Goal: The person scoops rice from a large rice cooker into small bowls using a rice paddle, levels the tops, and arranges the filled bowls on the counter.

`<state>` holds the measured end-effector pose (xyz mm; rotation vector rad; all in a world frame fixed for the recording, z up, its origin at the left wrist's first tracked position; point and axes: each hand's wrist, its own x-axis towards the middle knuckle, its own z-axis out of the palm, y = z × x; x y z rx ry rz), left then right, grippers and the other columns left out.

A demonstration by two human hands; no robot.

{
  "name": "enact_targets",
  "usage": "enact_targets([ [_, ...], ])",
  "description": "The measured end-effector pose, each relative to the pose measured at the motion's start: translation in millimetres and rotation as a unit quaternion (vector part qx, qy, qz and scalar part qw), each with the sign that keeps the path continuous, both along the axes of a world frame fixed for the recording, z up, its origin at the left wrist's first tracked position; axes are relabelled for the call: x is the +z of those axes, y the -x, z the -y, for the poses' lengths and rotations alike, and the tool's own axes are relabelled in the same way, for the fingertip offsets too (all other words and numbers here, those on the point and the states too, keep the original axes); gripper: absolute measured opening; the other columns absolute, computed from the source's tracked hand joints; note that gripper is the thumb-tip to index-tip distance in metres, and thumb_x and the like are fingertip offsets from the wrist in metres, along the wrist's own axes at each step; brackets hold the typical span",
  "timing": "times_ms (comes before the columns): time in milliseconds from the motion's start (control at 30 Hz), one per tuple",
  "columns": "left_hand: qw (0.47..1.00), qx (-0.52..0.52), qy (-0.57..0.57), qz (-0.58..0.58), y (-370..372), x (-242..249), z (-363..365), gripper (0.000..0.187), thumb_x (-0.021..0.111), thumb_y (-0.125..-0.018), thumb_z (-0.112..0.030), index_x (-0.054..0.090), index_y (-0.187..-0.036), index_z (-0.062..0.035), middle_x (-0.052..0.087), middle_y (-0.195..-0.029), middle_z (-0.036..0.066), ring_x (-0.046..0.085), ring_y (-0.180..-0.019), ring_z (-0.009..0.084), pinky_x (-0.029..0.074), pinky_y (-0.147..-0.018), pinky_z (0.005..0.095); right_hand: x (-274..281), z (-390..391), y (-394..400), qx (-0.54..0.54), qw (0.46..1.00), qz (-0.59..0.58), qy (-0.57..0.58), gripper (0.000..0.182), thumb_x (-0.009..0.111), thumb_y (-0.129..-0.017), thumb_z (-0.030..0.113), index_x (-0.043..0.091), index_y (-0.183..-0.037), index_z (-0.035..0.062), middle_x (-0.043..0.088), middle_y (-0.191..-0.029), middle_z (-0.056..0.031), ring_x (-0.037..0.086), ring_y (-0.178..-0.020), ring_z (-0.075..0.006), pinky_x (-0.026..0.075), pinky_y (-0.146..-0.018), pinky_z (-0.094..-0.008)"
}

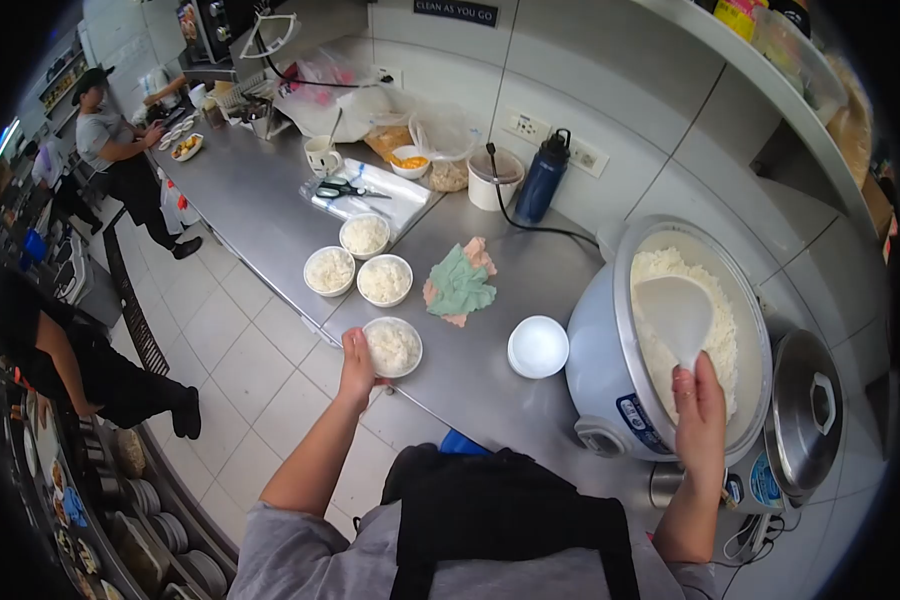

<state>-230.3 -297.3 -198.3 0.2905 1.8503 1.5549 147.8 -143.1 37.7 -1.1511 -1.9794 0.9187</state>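
My left hand (357, 370) grips the side of a white bowl of rice (392, 348) at the counter's front edge. Beyond it, several more bowls of rice (384, 280) stand close together. My right hand (701, 405) is closed round the handle of a white rice paddle (676, 308), whose blade lies over the rice (670, 262) in a large, open rice cooker (602, 350). A white bowl (538, 347) with no rice visible in it stands left of the cooker. Green and pink cloths (462, 282) lie crumpled between the bowls and the cooker.
Behind are a blue bottle (544, 178), a white tub (494, 180), a cord (540, 232), scissors (342, 188) on plastic bags, and a mug (322, 157). A lidded metal pot (805, 410) stands at right. Other people (120, 150) are at left, one by the counter's far end.
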Motion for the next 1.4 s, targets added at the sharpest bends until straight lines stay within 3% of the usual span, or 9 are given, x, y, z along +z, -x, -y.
enact_targets([
  [167,0.982,-0.015,0.016,-0.185,36,-70,-31,0.037,0.028,-0.106,-0.041,0.037,-0.118,-0.0073,0.052,-0.095,0.014,0.057,-0.085,0.0197,0.052,-0.064,0.0365,6,0,-22,-0.065,0.996,-0.029,0.054,0.029,0.047,-0.103,0.017,0.053,-0.127,0.0034,0.047,-0.083,0.0034,0.039,-0.072,-0.0032,0.035,-0.066,-0.0168],
  [233,0.956,0.025,-0.01,-0.291,31,-65,-47,0.04,0.029,-0.106,-0.036,0.042,-0.115,0.0002,0.055,-0.098,0.022,0.055,-0.093,0.0354,0.041,-0.091,0.0412,7,-1,-37,-0.097,0.994,-0.017,0.047,0.029,0.045,-0.103,0.017,0.052,-0.128,0.0032,0.046,-0.082,0.0036,0.037,-0.07,-0.0032,0.032,-0.062,-0.0177],
  [400,0.847,0.081,0.028,-0.525,1,-18,-64,0.031,0.049,-0.099,-0.023,0.047,-0.119,0.0004,0.051,-0.113,0.022,0.05,-0.106,0.0373,0.041,-0.091,0.0452,11,-9,-69,-0.185,0.981,0.02,0.045,0.03,0.045,-0.103,0.017,0.052,-0.128,0.002,0.046,-0.08,0.004,0.037,-0.069,-0.0042,0.033,-0.062,-0.0188],
  [467,0.811,-0.08,-0.073,-0.576,-32,23,-82,0.041,0.061,-0.091,-0.02,0.048,-0.124,-0.0001,0.047,-0.125,0.022,0.047,-0.113,0.0372,0.038,-0.098,0.0453,17,-23,-76,-0.188,0.979,0.073,0.021,0.029,0.046,-0.102,0.017,0.053,-0.126,0.0016,0.048,-0.08,0.0034,0.042,-0.072,-0.0063,0.037,-0.064,-0.0212],
  [567,0.77,-0.37,-0.08,-0.513,-76,65,-141,0.023,0.067,-0.086,-0.02,0.067,-0.109,-0.0153,0.049,-0.129,0.014,0.05,-0.111,0.0363,0.045,-0.093,0.0462,15,-64,-86,-0.144,0.973,0.174,-0.038,0.023,0.048,-0.102,0.02,0.055,-0.117,0.0042,0.052,-0.078,-0.0037,0.048,-0.071,-0.014,0.041,-0.068,-0.0266],
  [767,0.631,-0.528,-0.001,-0.568,-87,28,-219,0.017,0.061,-0.083,-0.013,0.073,-0.095,-0.0179,0.063,-0.105,0.008,0.065,-0.089,0.0312,0.053,-0.076,0.042,-7,-165,-113,-0.204,0.824,0.509,-0.141,0.023,0.047,-0.099,0.024,0.057,-0.114,0.0106,0.069,-0.094,-0.0154,0.066,-0.091,-0.0341,0.05,-0.076,-0.0465],
  [1033,0.603,-0.52,-0.035,-0.604,-100,58,-218,0.025,0.055,-0.079,-0.004,0.069,-0.098,-0.0143,0.063,-0.095,0.009,0.067,-0.082,0.033,0.054,-0.071,0.0418,-51,-242,-98,-0.214,0.809,0.539,-0.097,0.031,0.045,-0.099,0.037,0.063,-0.111,0.014,0.07,-0.094,-0.0111,0.068,-0.091,-0.0285,0.052,-0.076,-0.0444],
  [1300,0.619,-0.406,-0.024,-0.672,-109,58,-210,0.029,0.063,-0.08,-0.006,0.058,-0.108,-0.0126,0.062,-0.094,0.01,0.067,-0.078,0.0356,0.054,-0.066,0.0441,-51,-172,-90,0.101,0.821,0.555,-0.088,0.031,0.043,-0.099,0.04,0.065,-0.109,0.0199,0.068,-0.085,-0.0073,0.068,-0.082,-0.0275,0.052,-0.068,-0.0447],
  [1400,0.612,-0.465,0.059,-0.637,-102,54,-217,0.03,0.066,-0.081,-0.009,0.056,-0.109,-0.0114,0.062,-0.093,0.012,0.067,-0.077,0.036,0.054,-0.065,0.045,-30,-198,-102,0.046,0.818,0.561,-0.12,0.031,0.045,-0.098,0.041,0.066,-0.106,0.0196,0.068,-0.082,-0.0066,0.068,-0.079,-0.0267,0.052,-0.066,-0.0448],
])
